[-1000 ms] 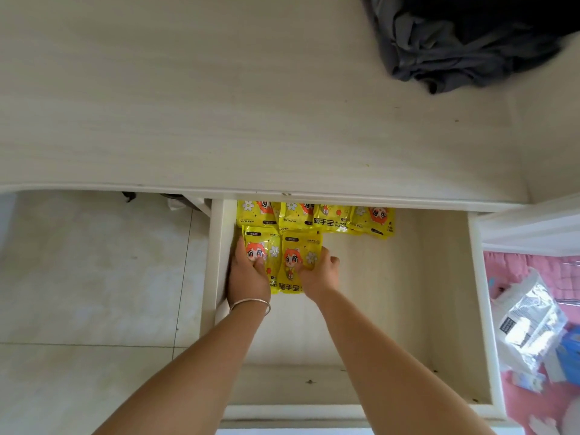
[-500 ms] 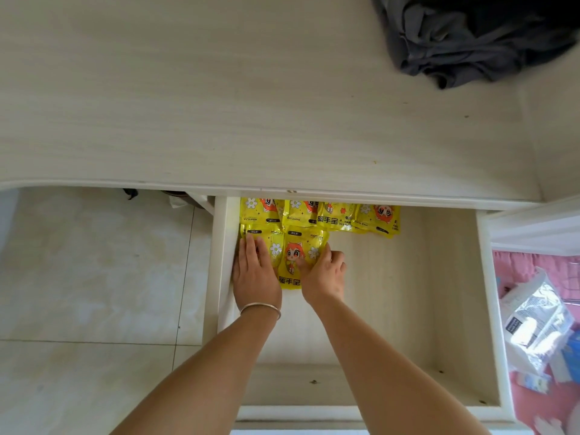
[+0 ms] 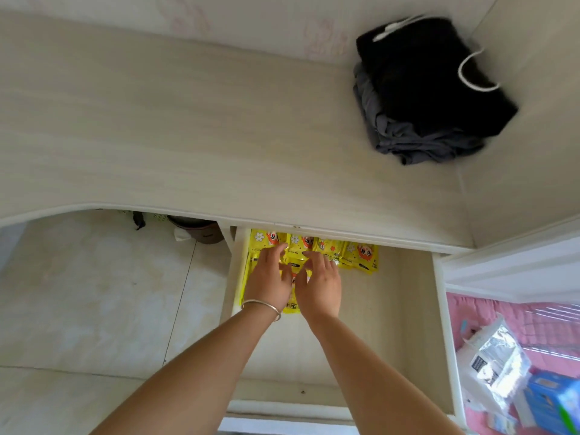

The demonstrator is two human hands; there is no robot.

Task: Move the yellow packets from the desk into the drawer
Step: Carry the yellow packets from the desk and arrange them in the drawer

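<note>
Several yellow packets [image 3: 357,254] with cartoon faces lie in the back left part of the open drawer [image 3: 398,309], under the desk's front edge. My left hand [image 3: 268,277], with a bangle on the wrist, lies flat on the left packets, fingers straight. Beside it, my right hand [image 3: 318,282] rests with spread fingers on the neighbouring packets. Both hands cover most of the nearer packets; a yellow strip shows along the drawer's left wall. The desk top [image 3: 188,136] carries no packets in view.
A pile of black and grey clothes [image 3: 423,92] with a white cord sits at the desk's back right corner. Right of the drawer, plastic bags [image 3: 489,368] and a blue box [image 3: 555,400] lie on pink fabric. Tiled floor [image 3: 94,293] is to the left.
Both hands have slid farther back over the packets and flattened out. The camera has tilted up, showing more of the desk and the clothes pile.
</note>
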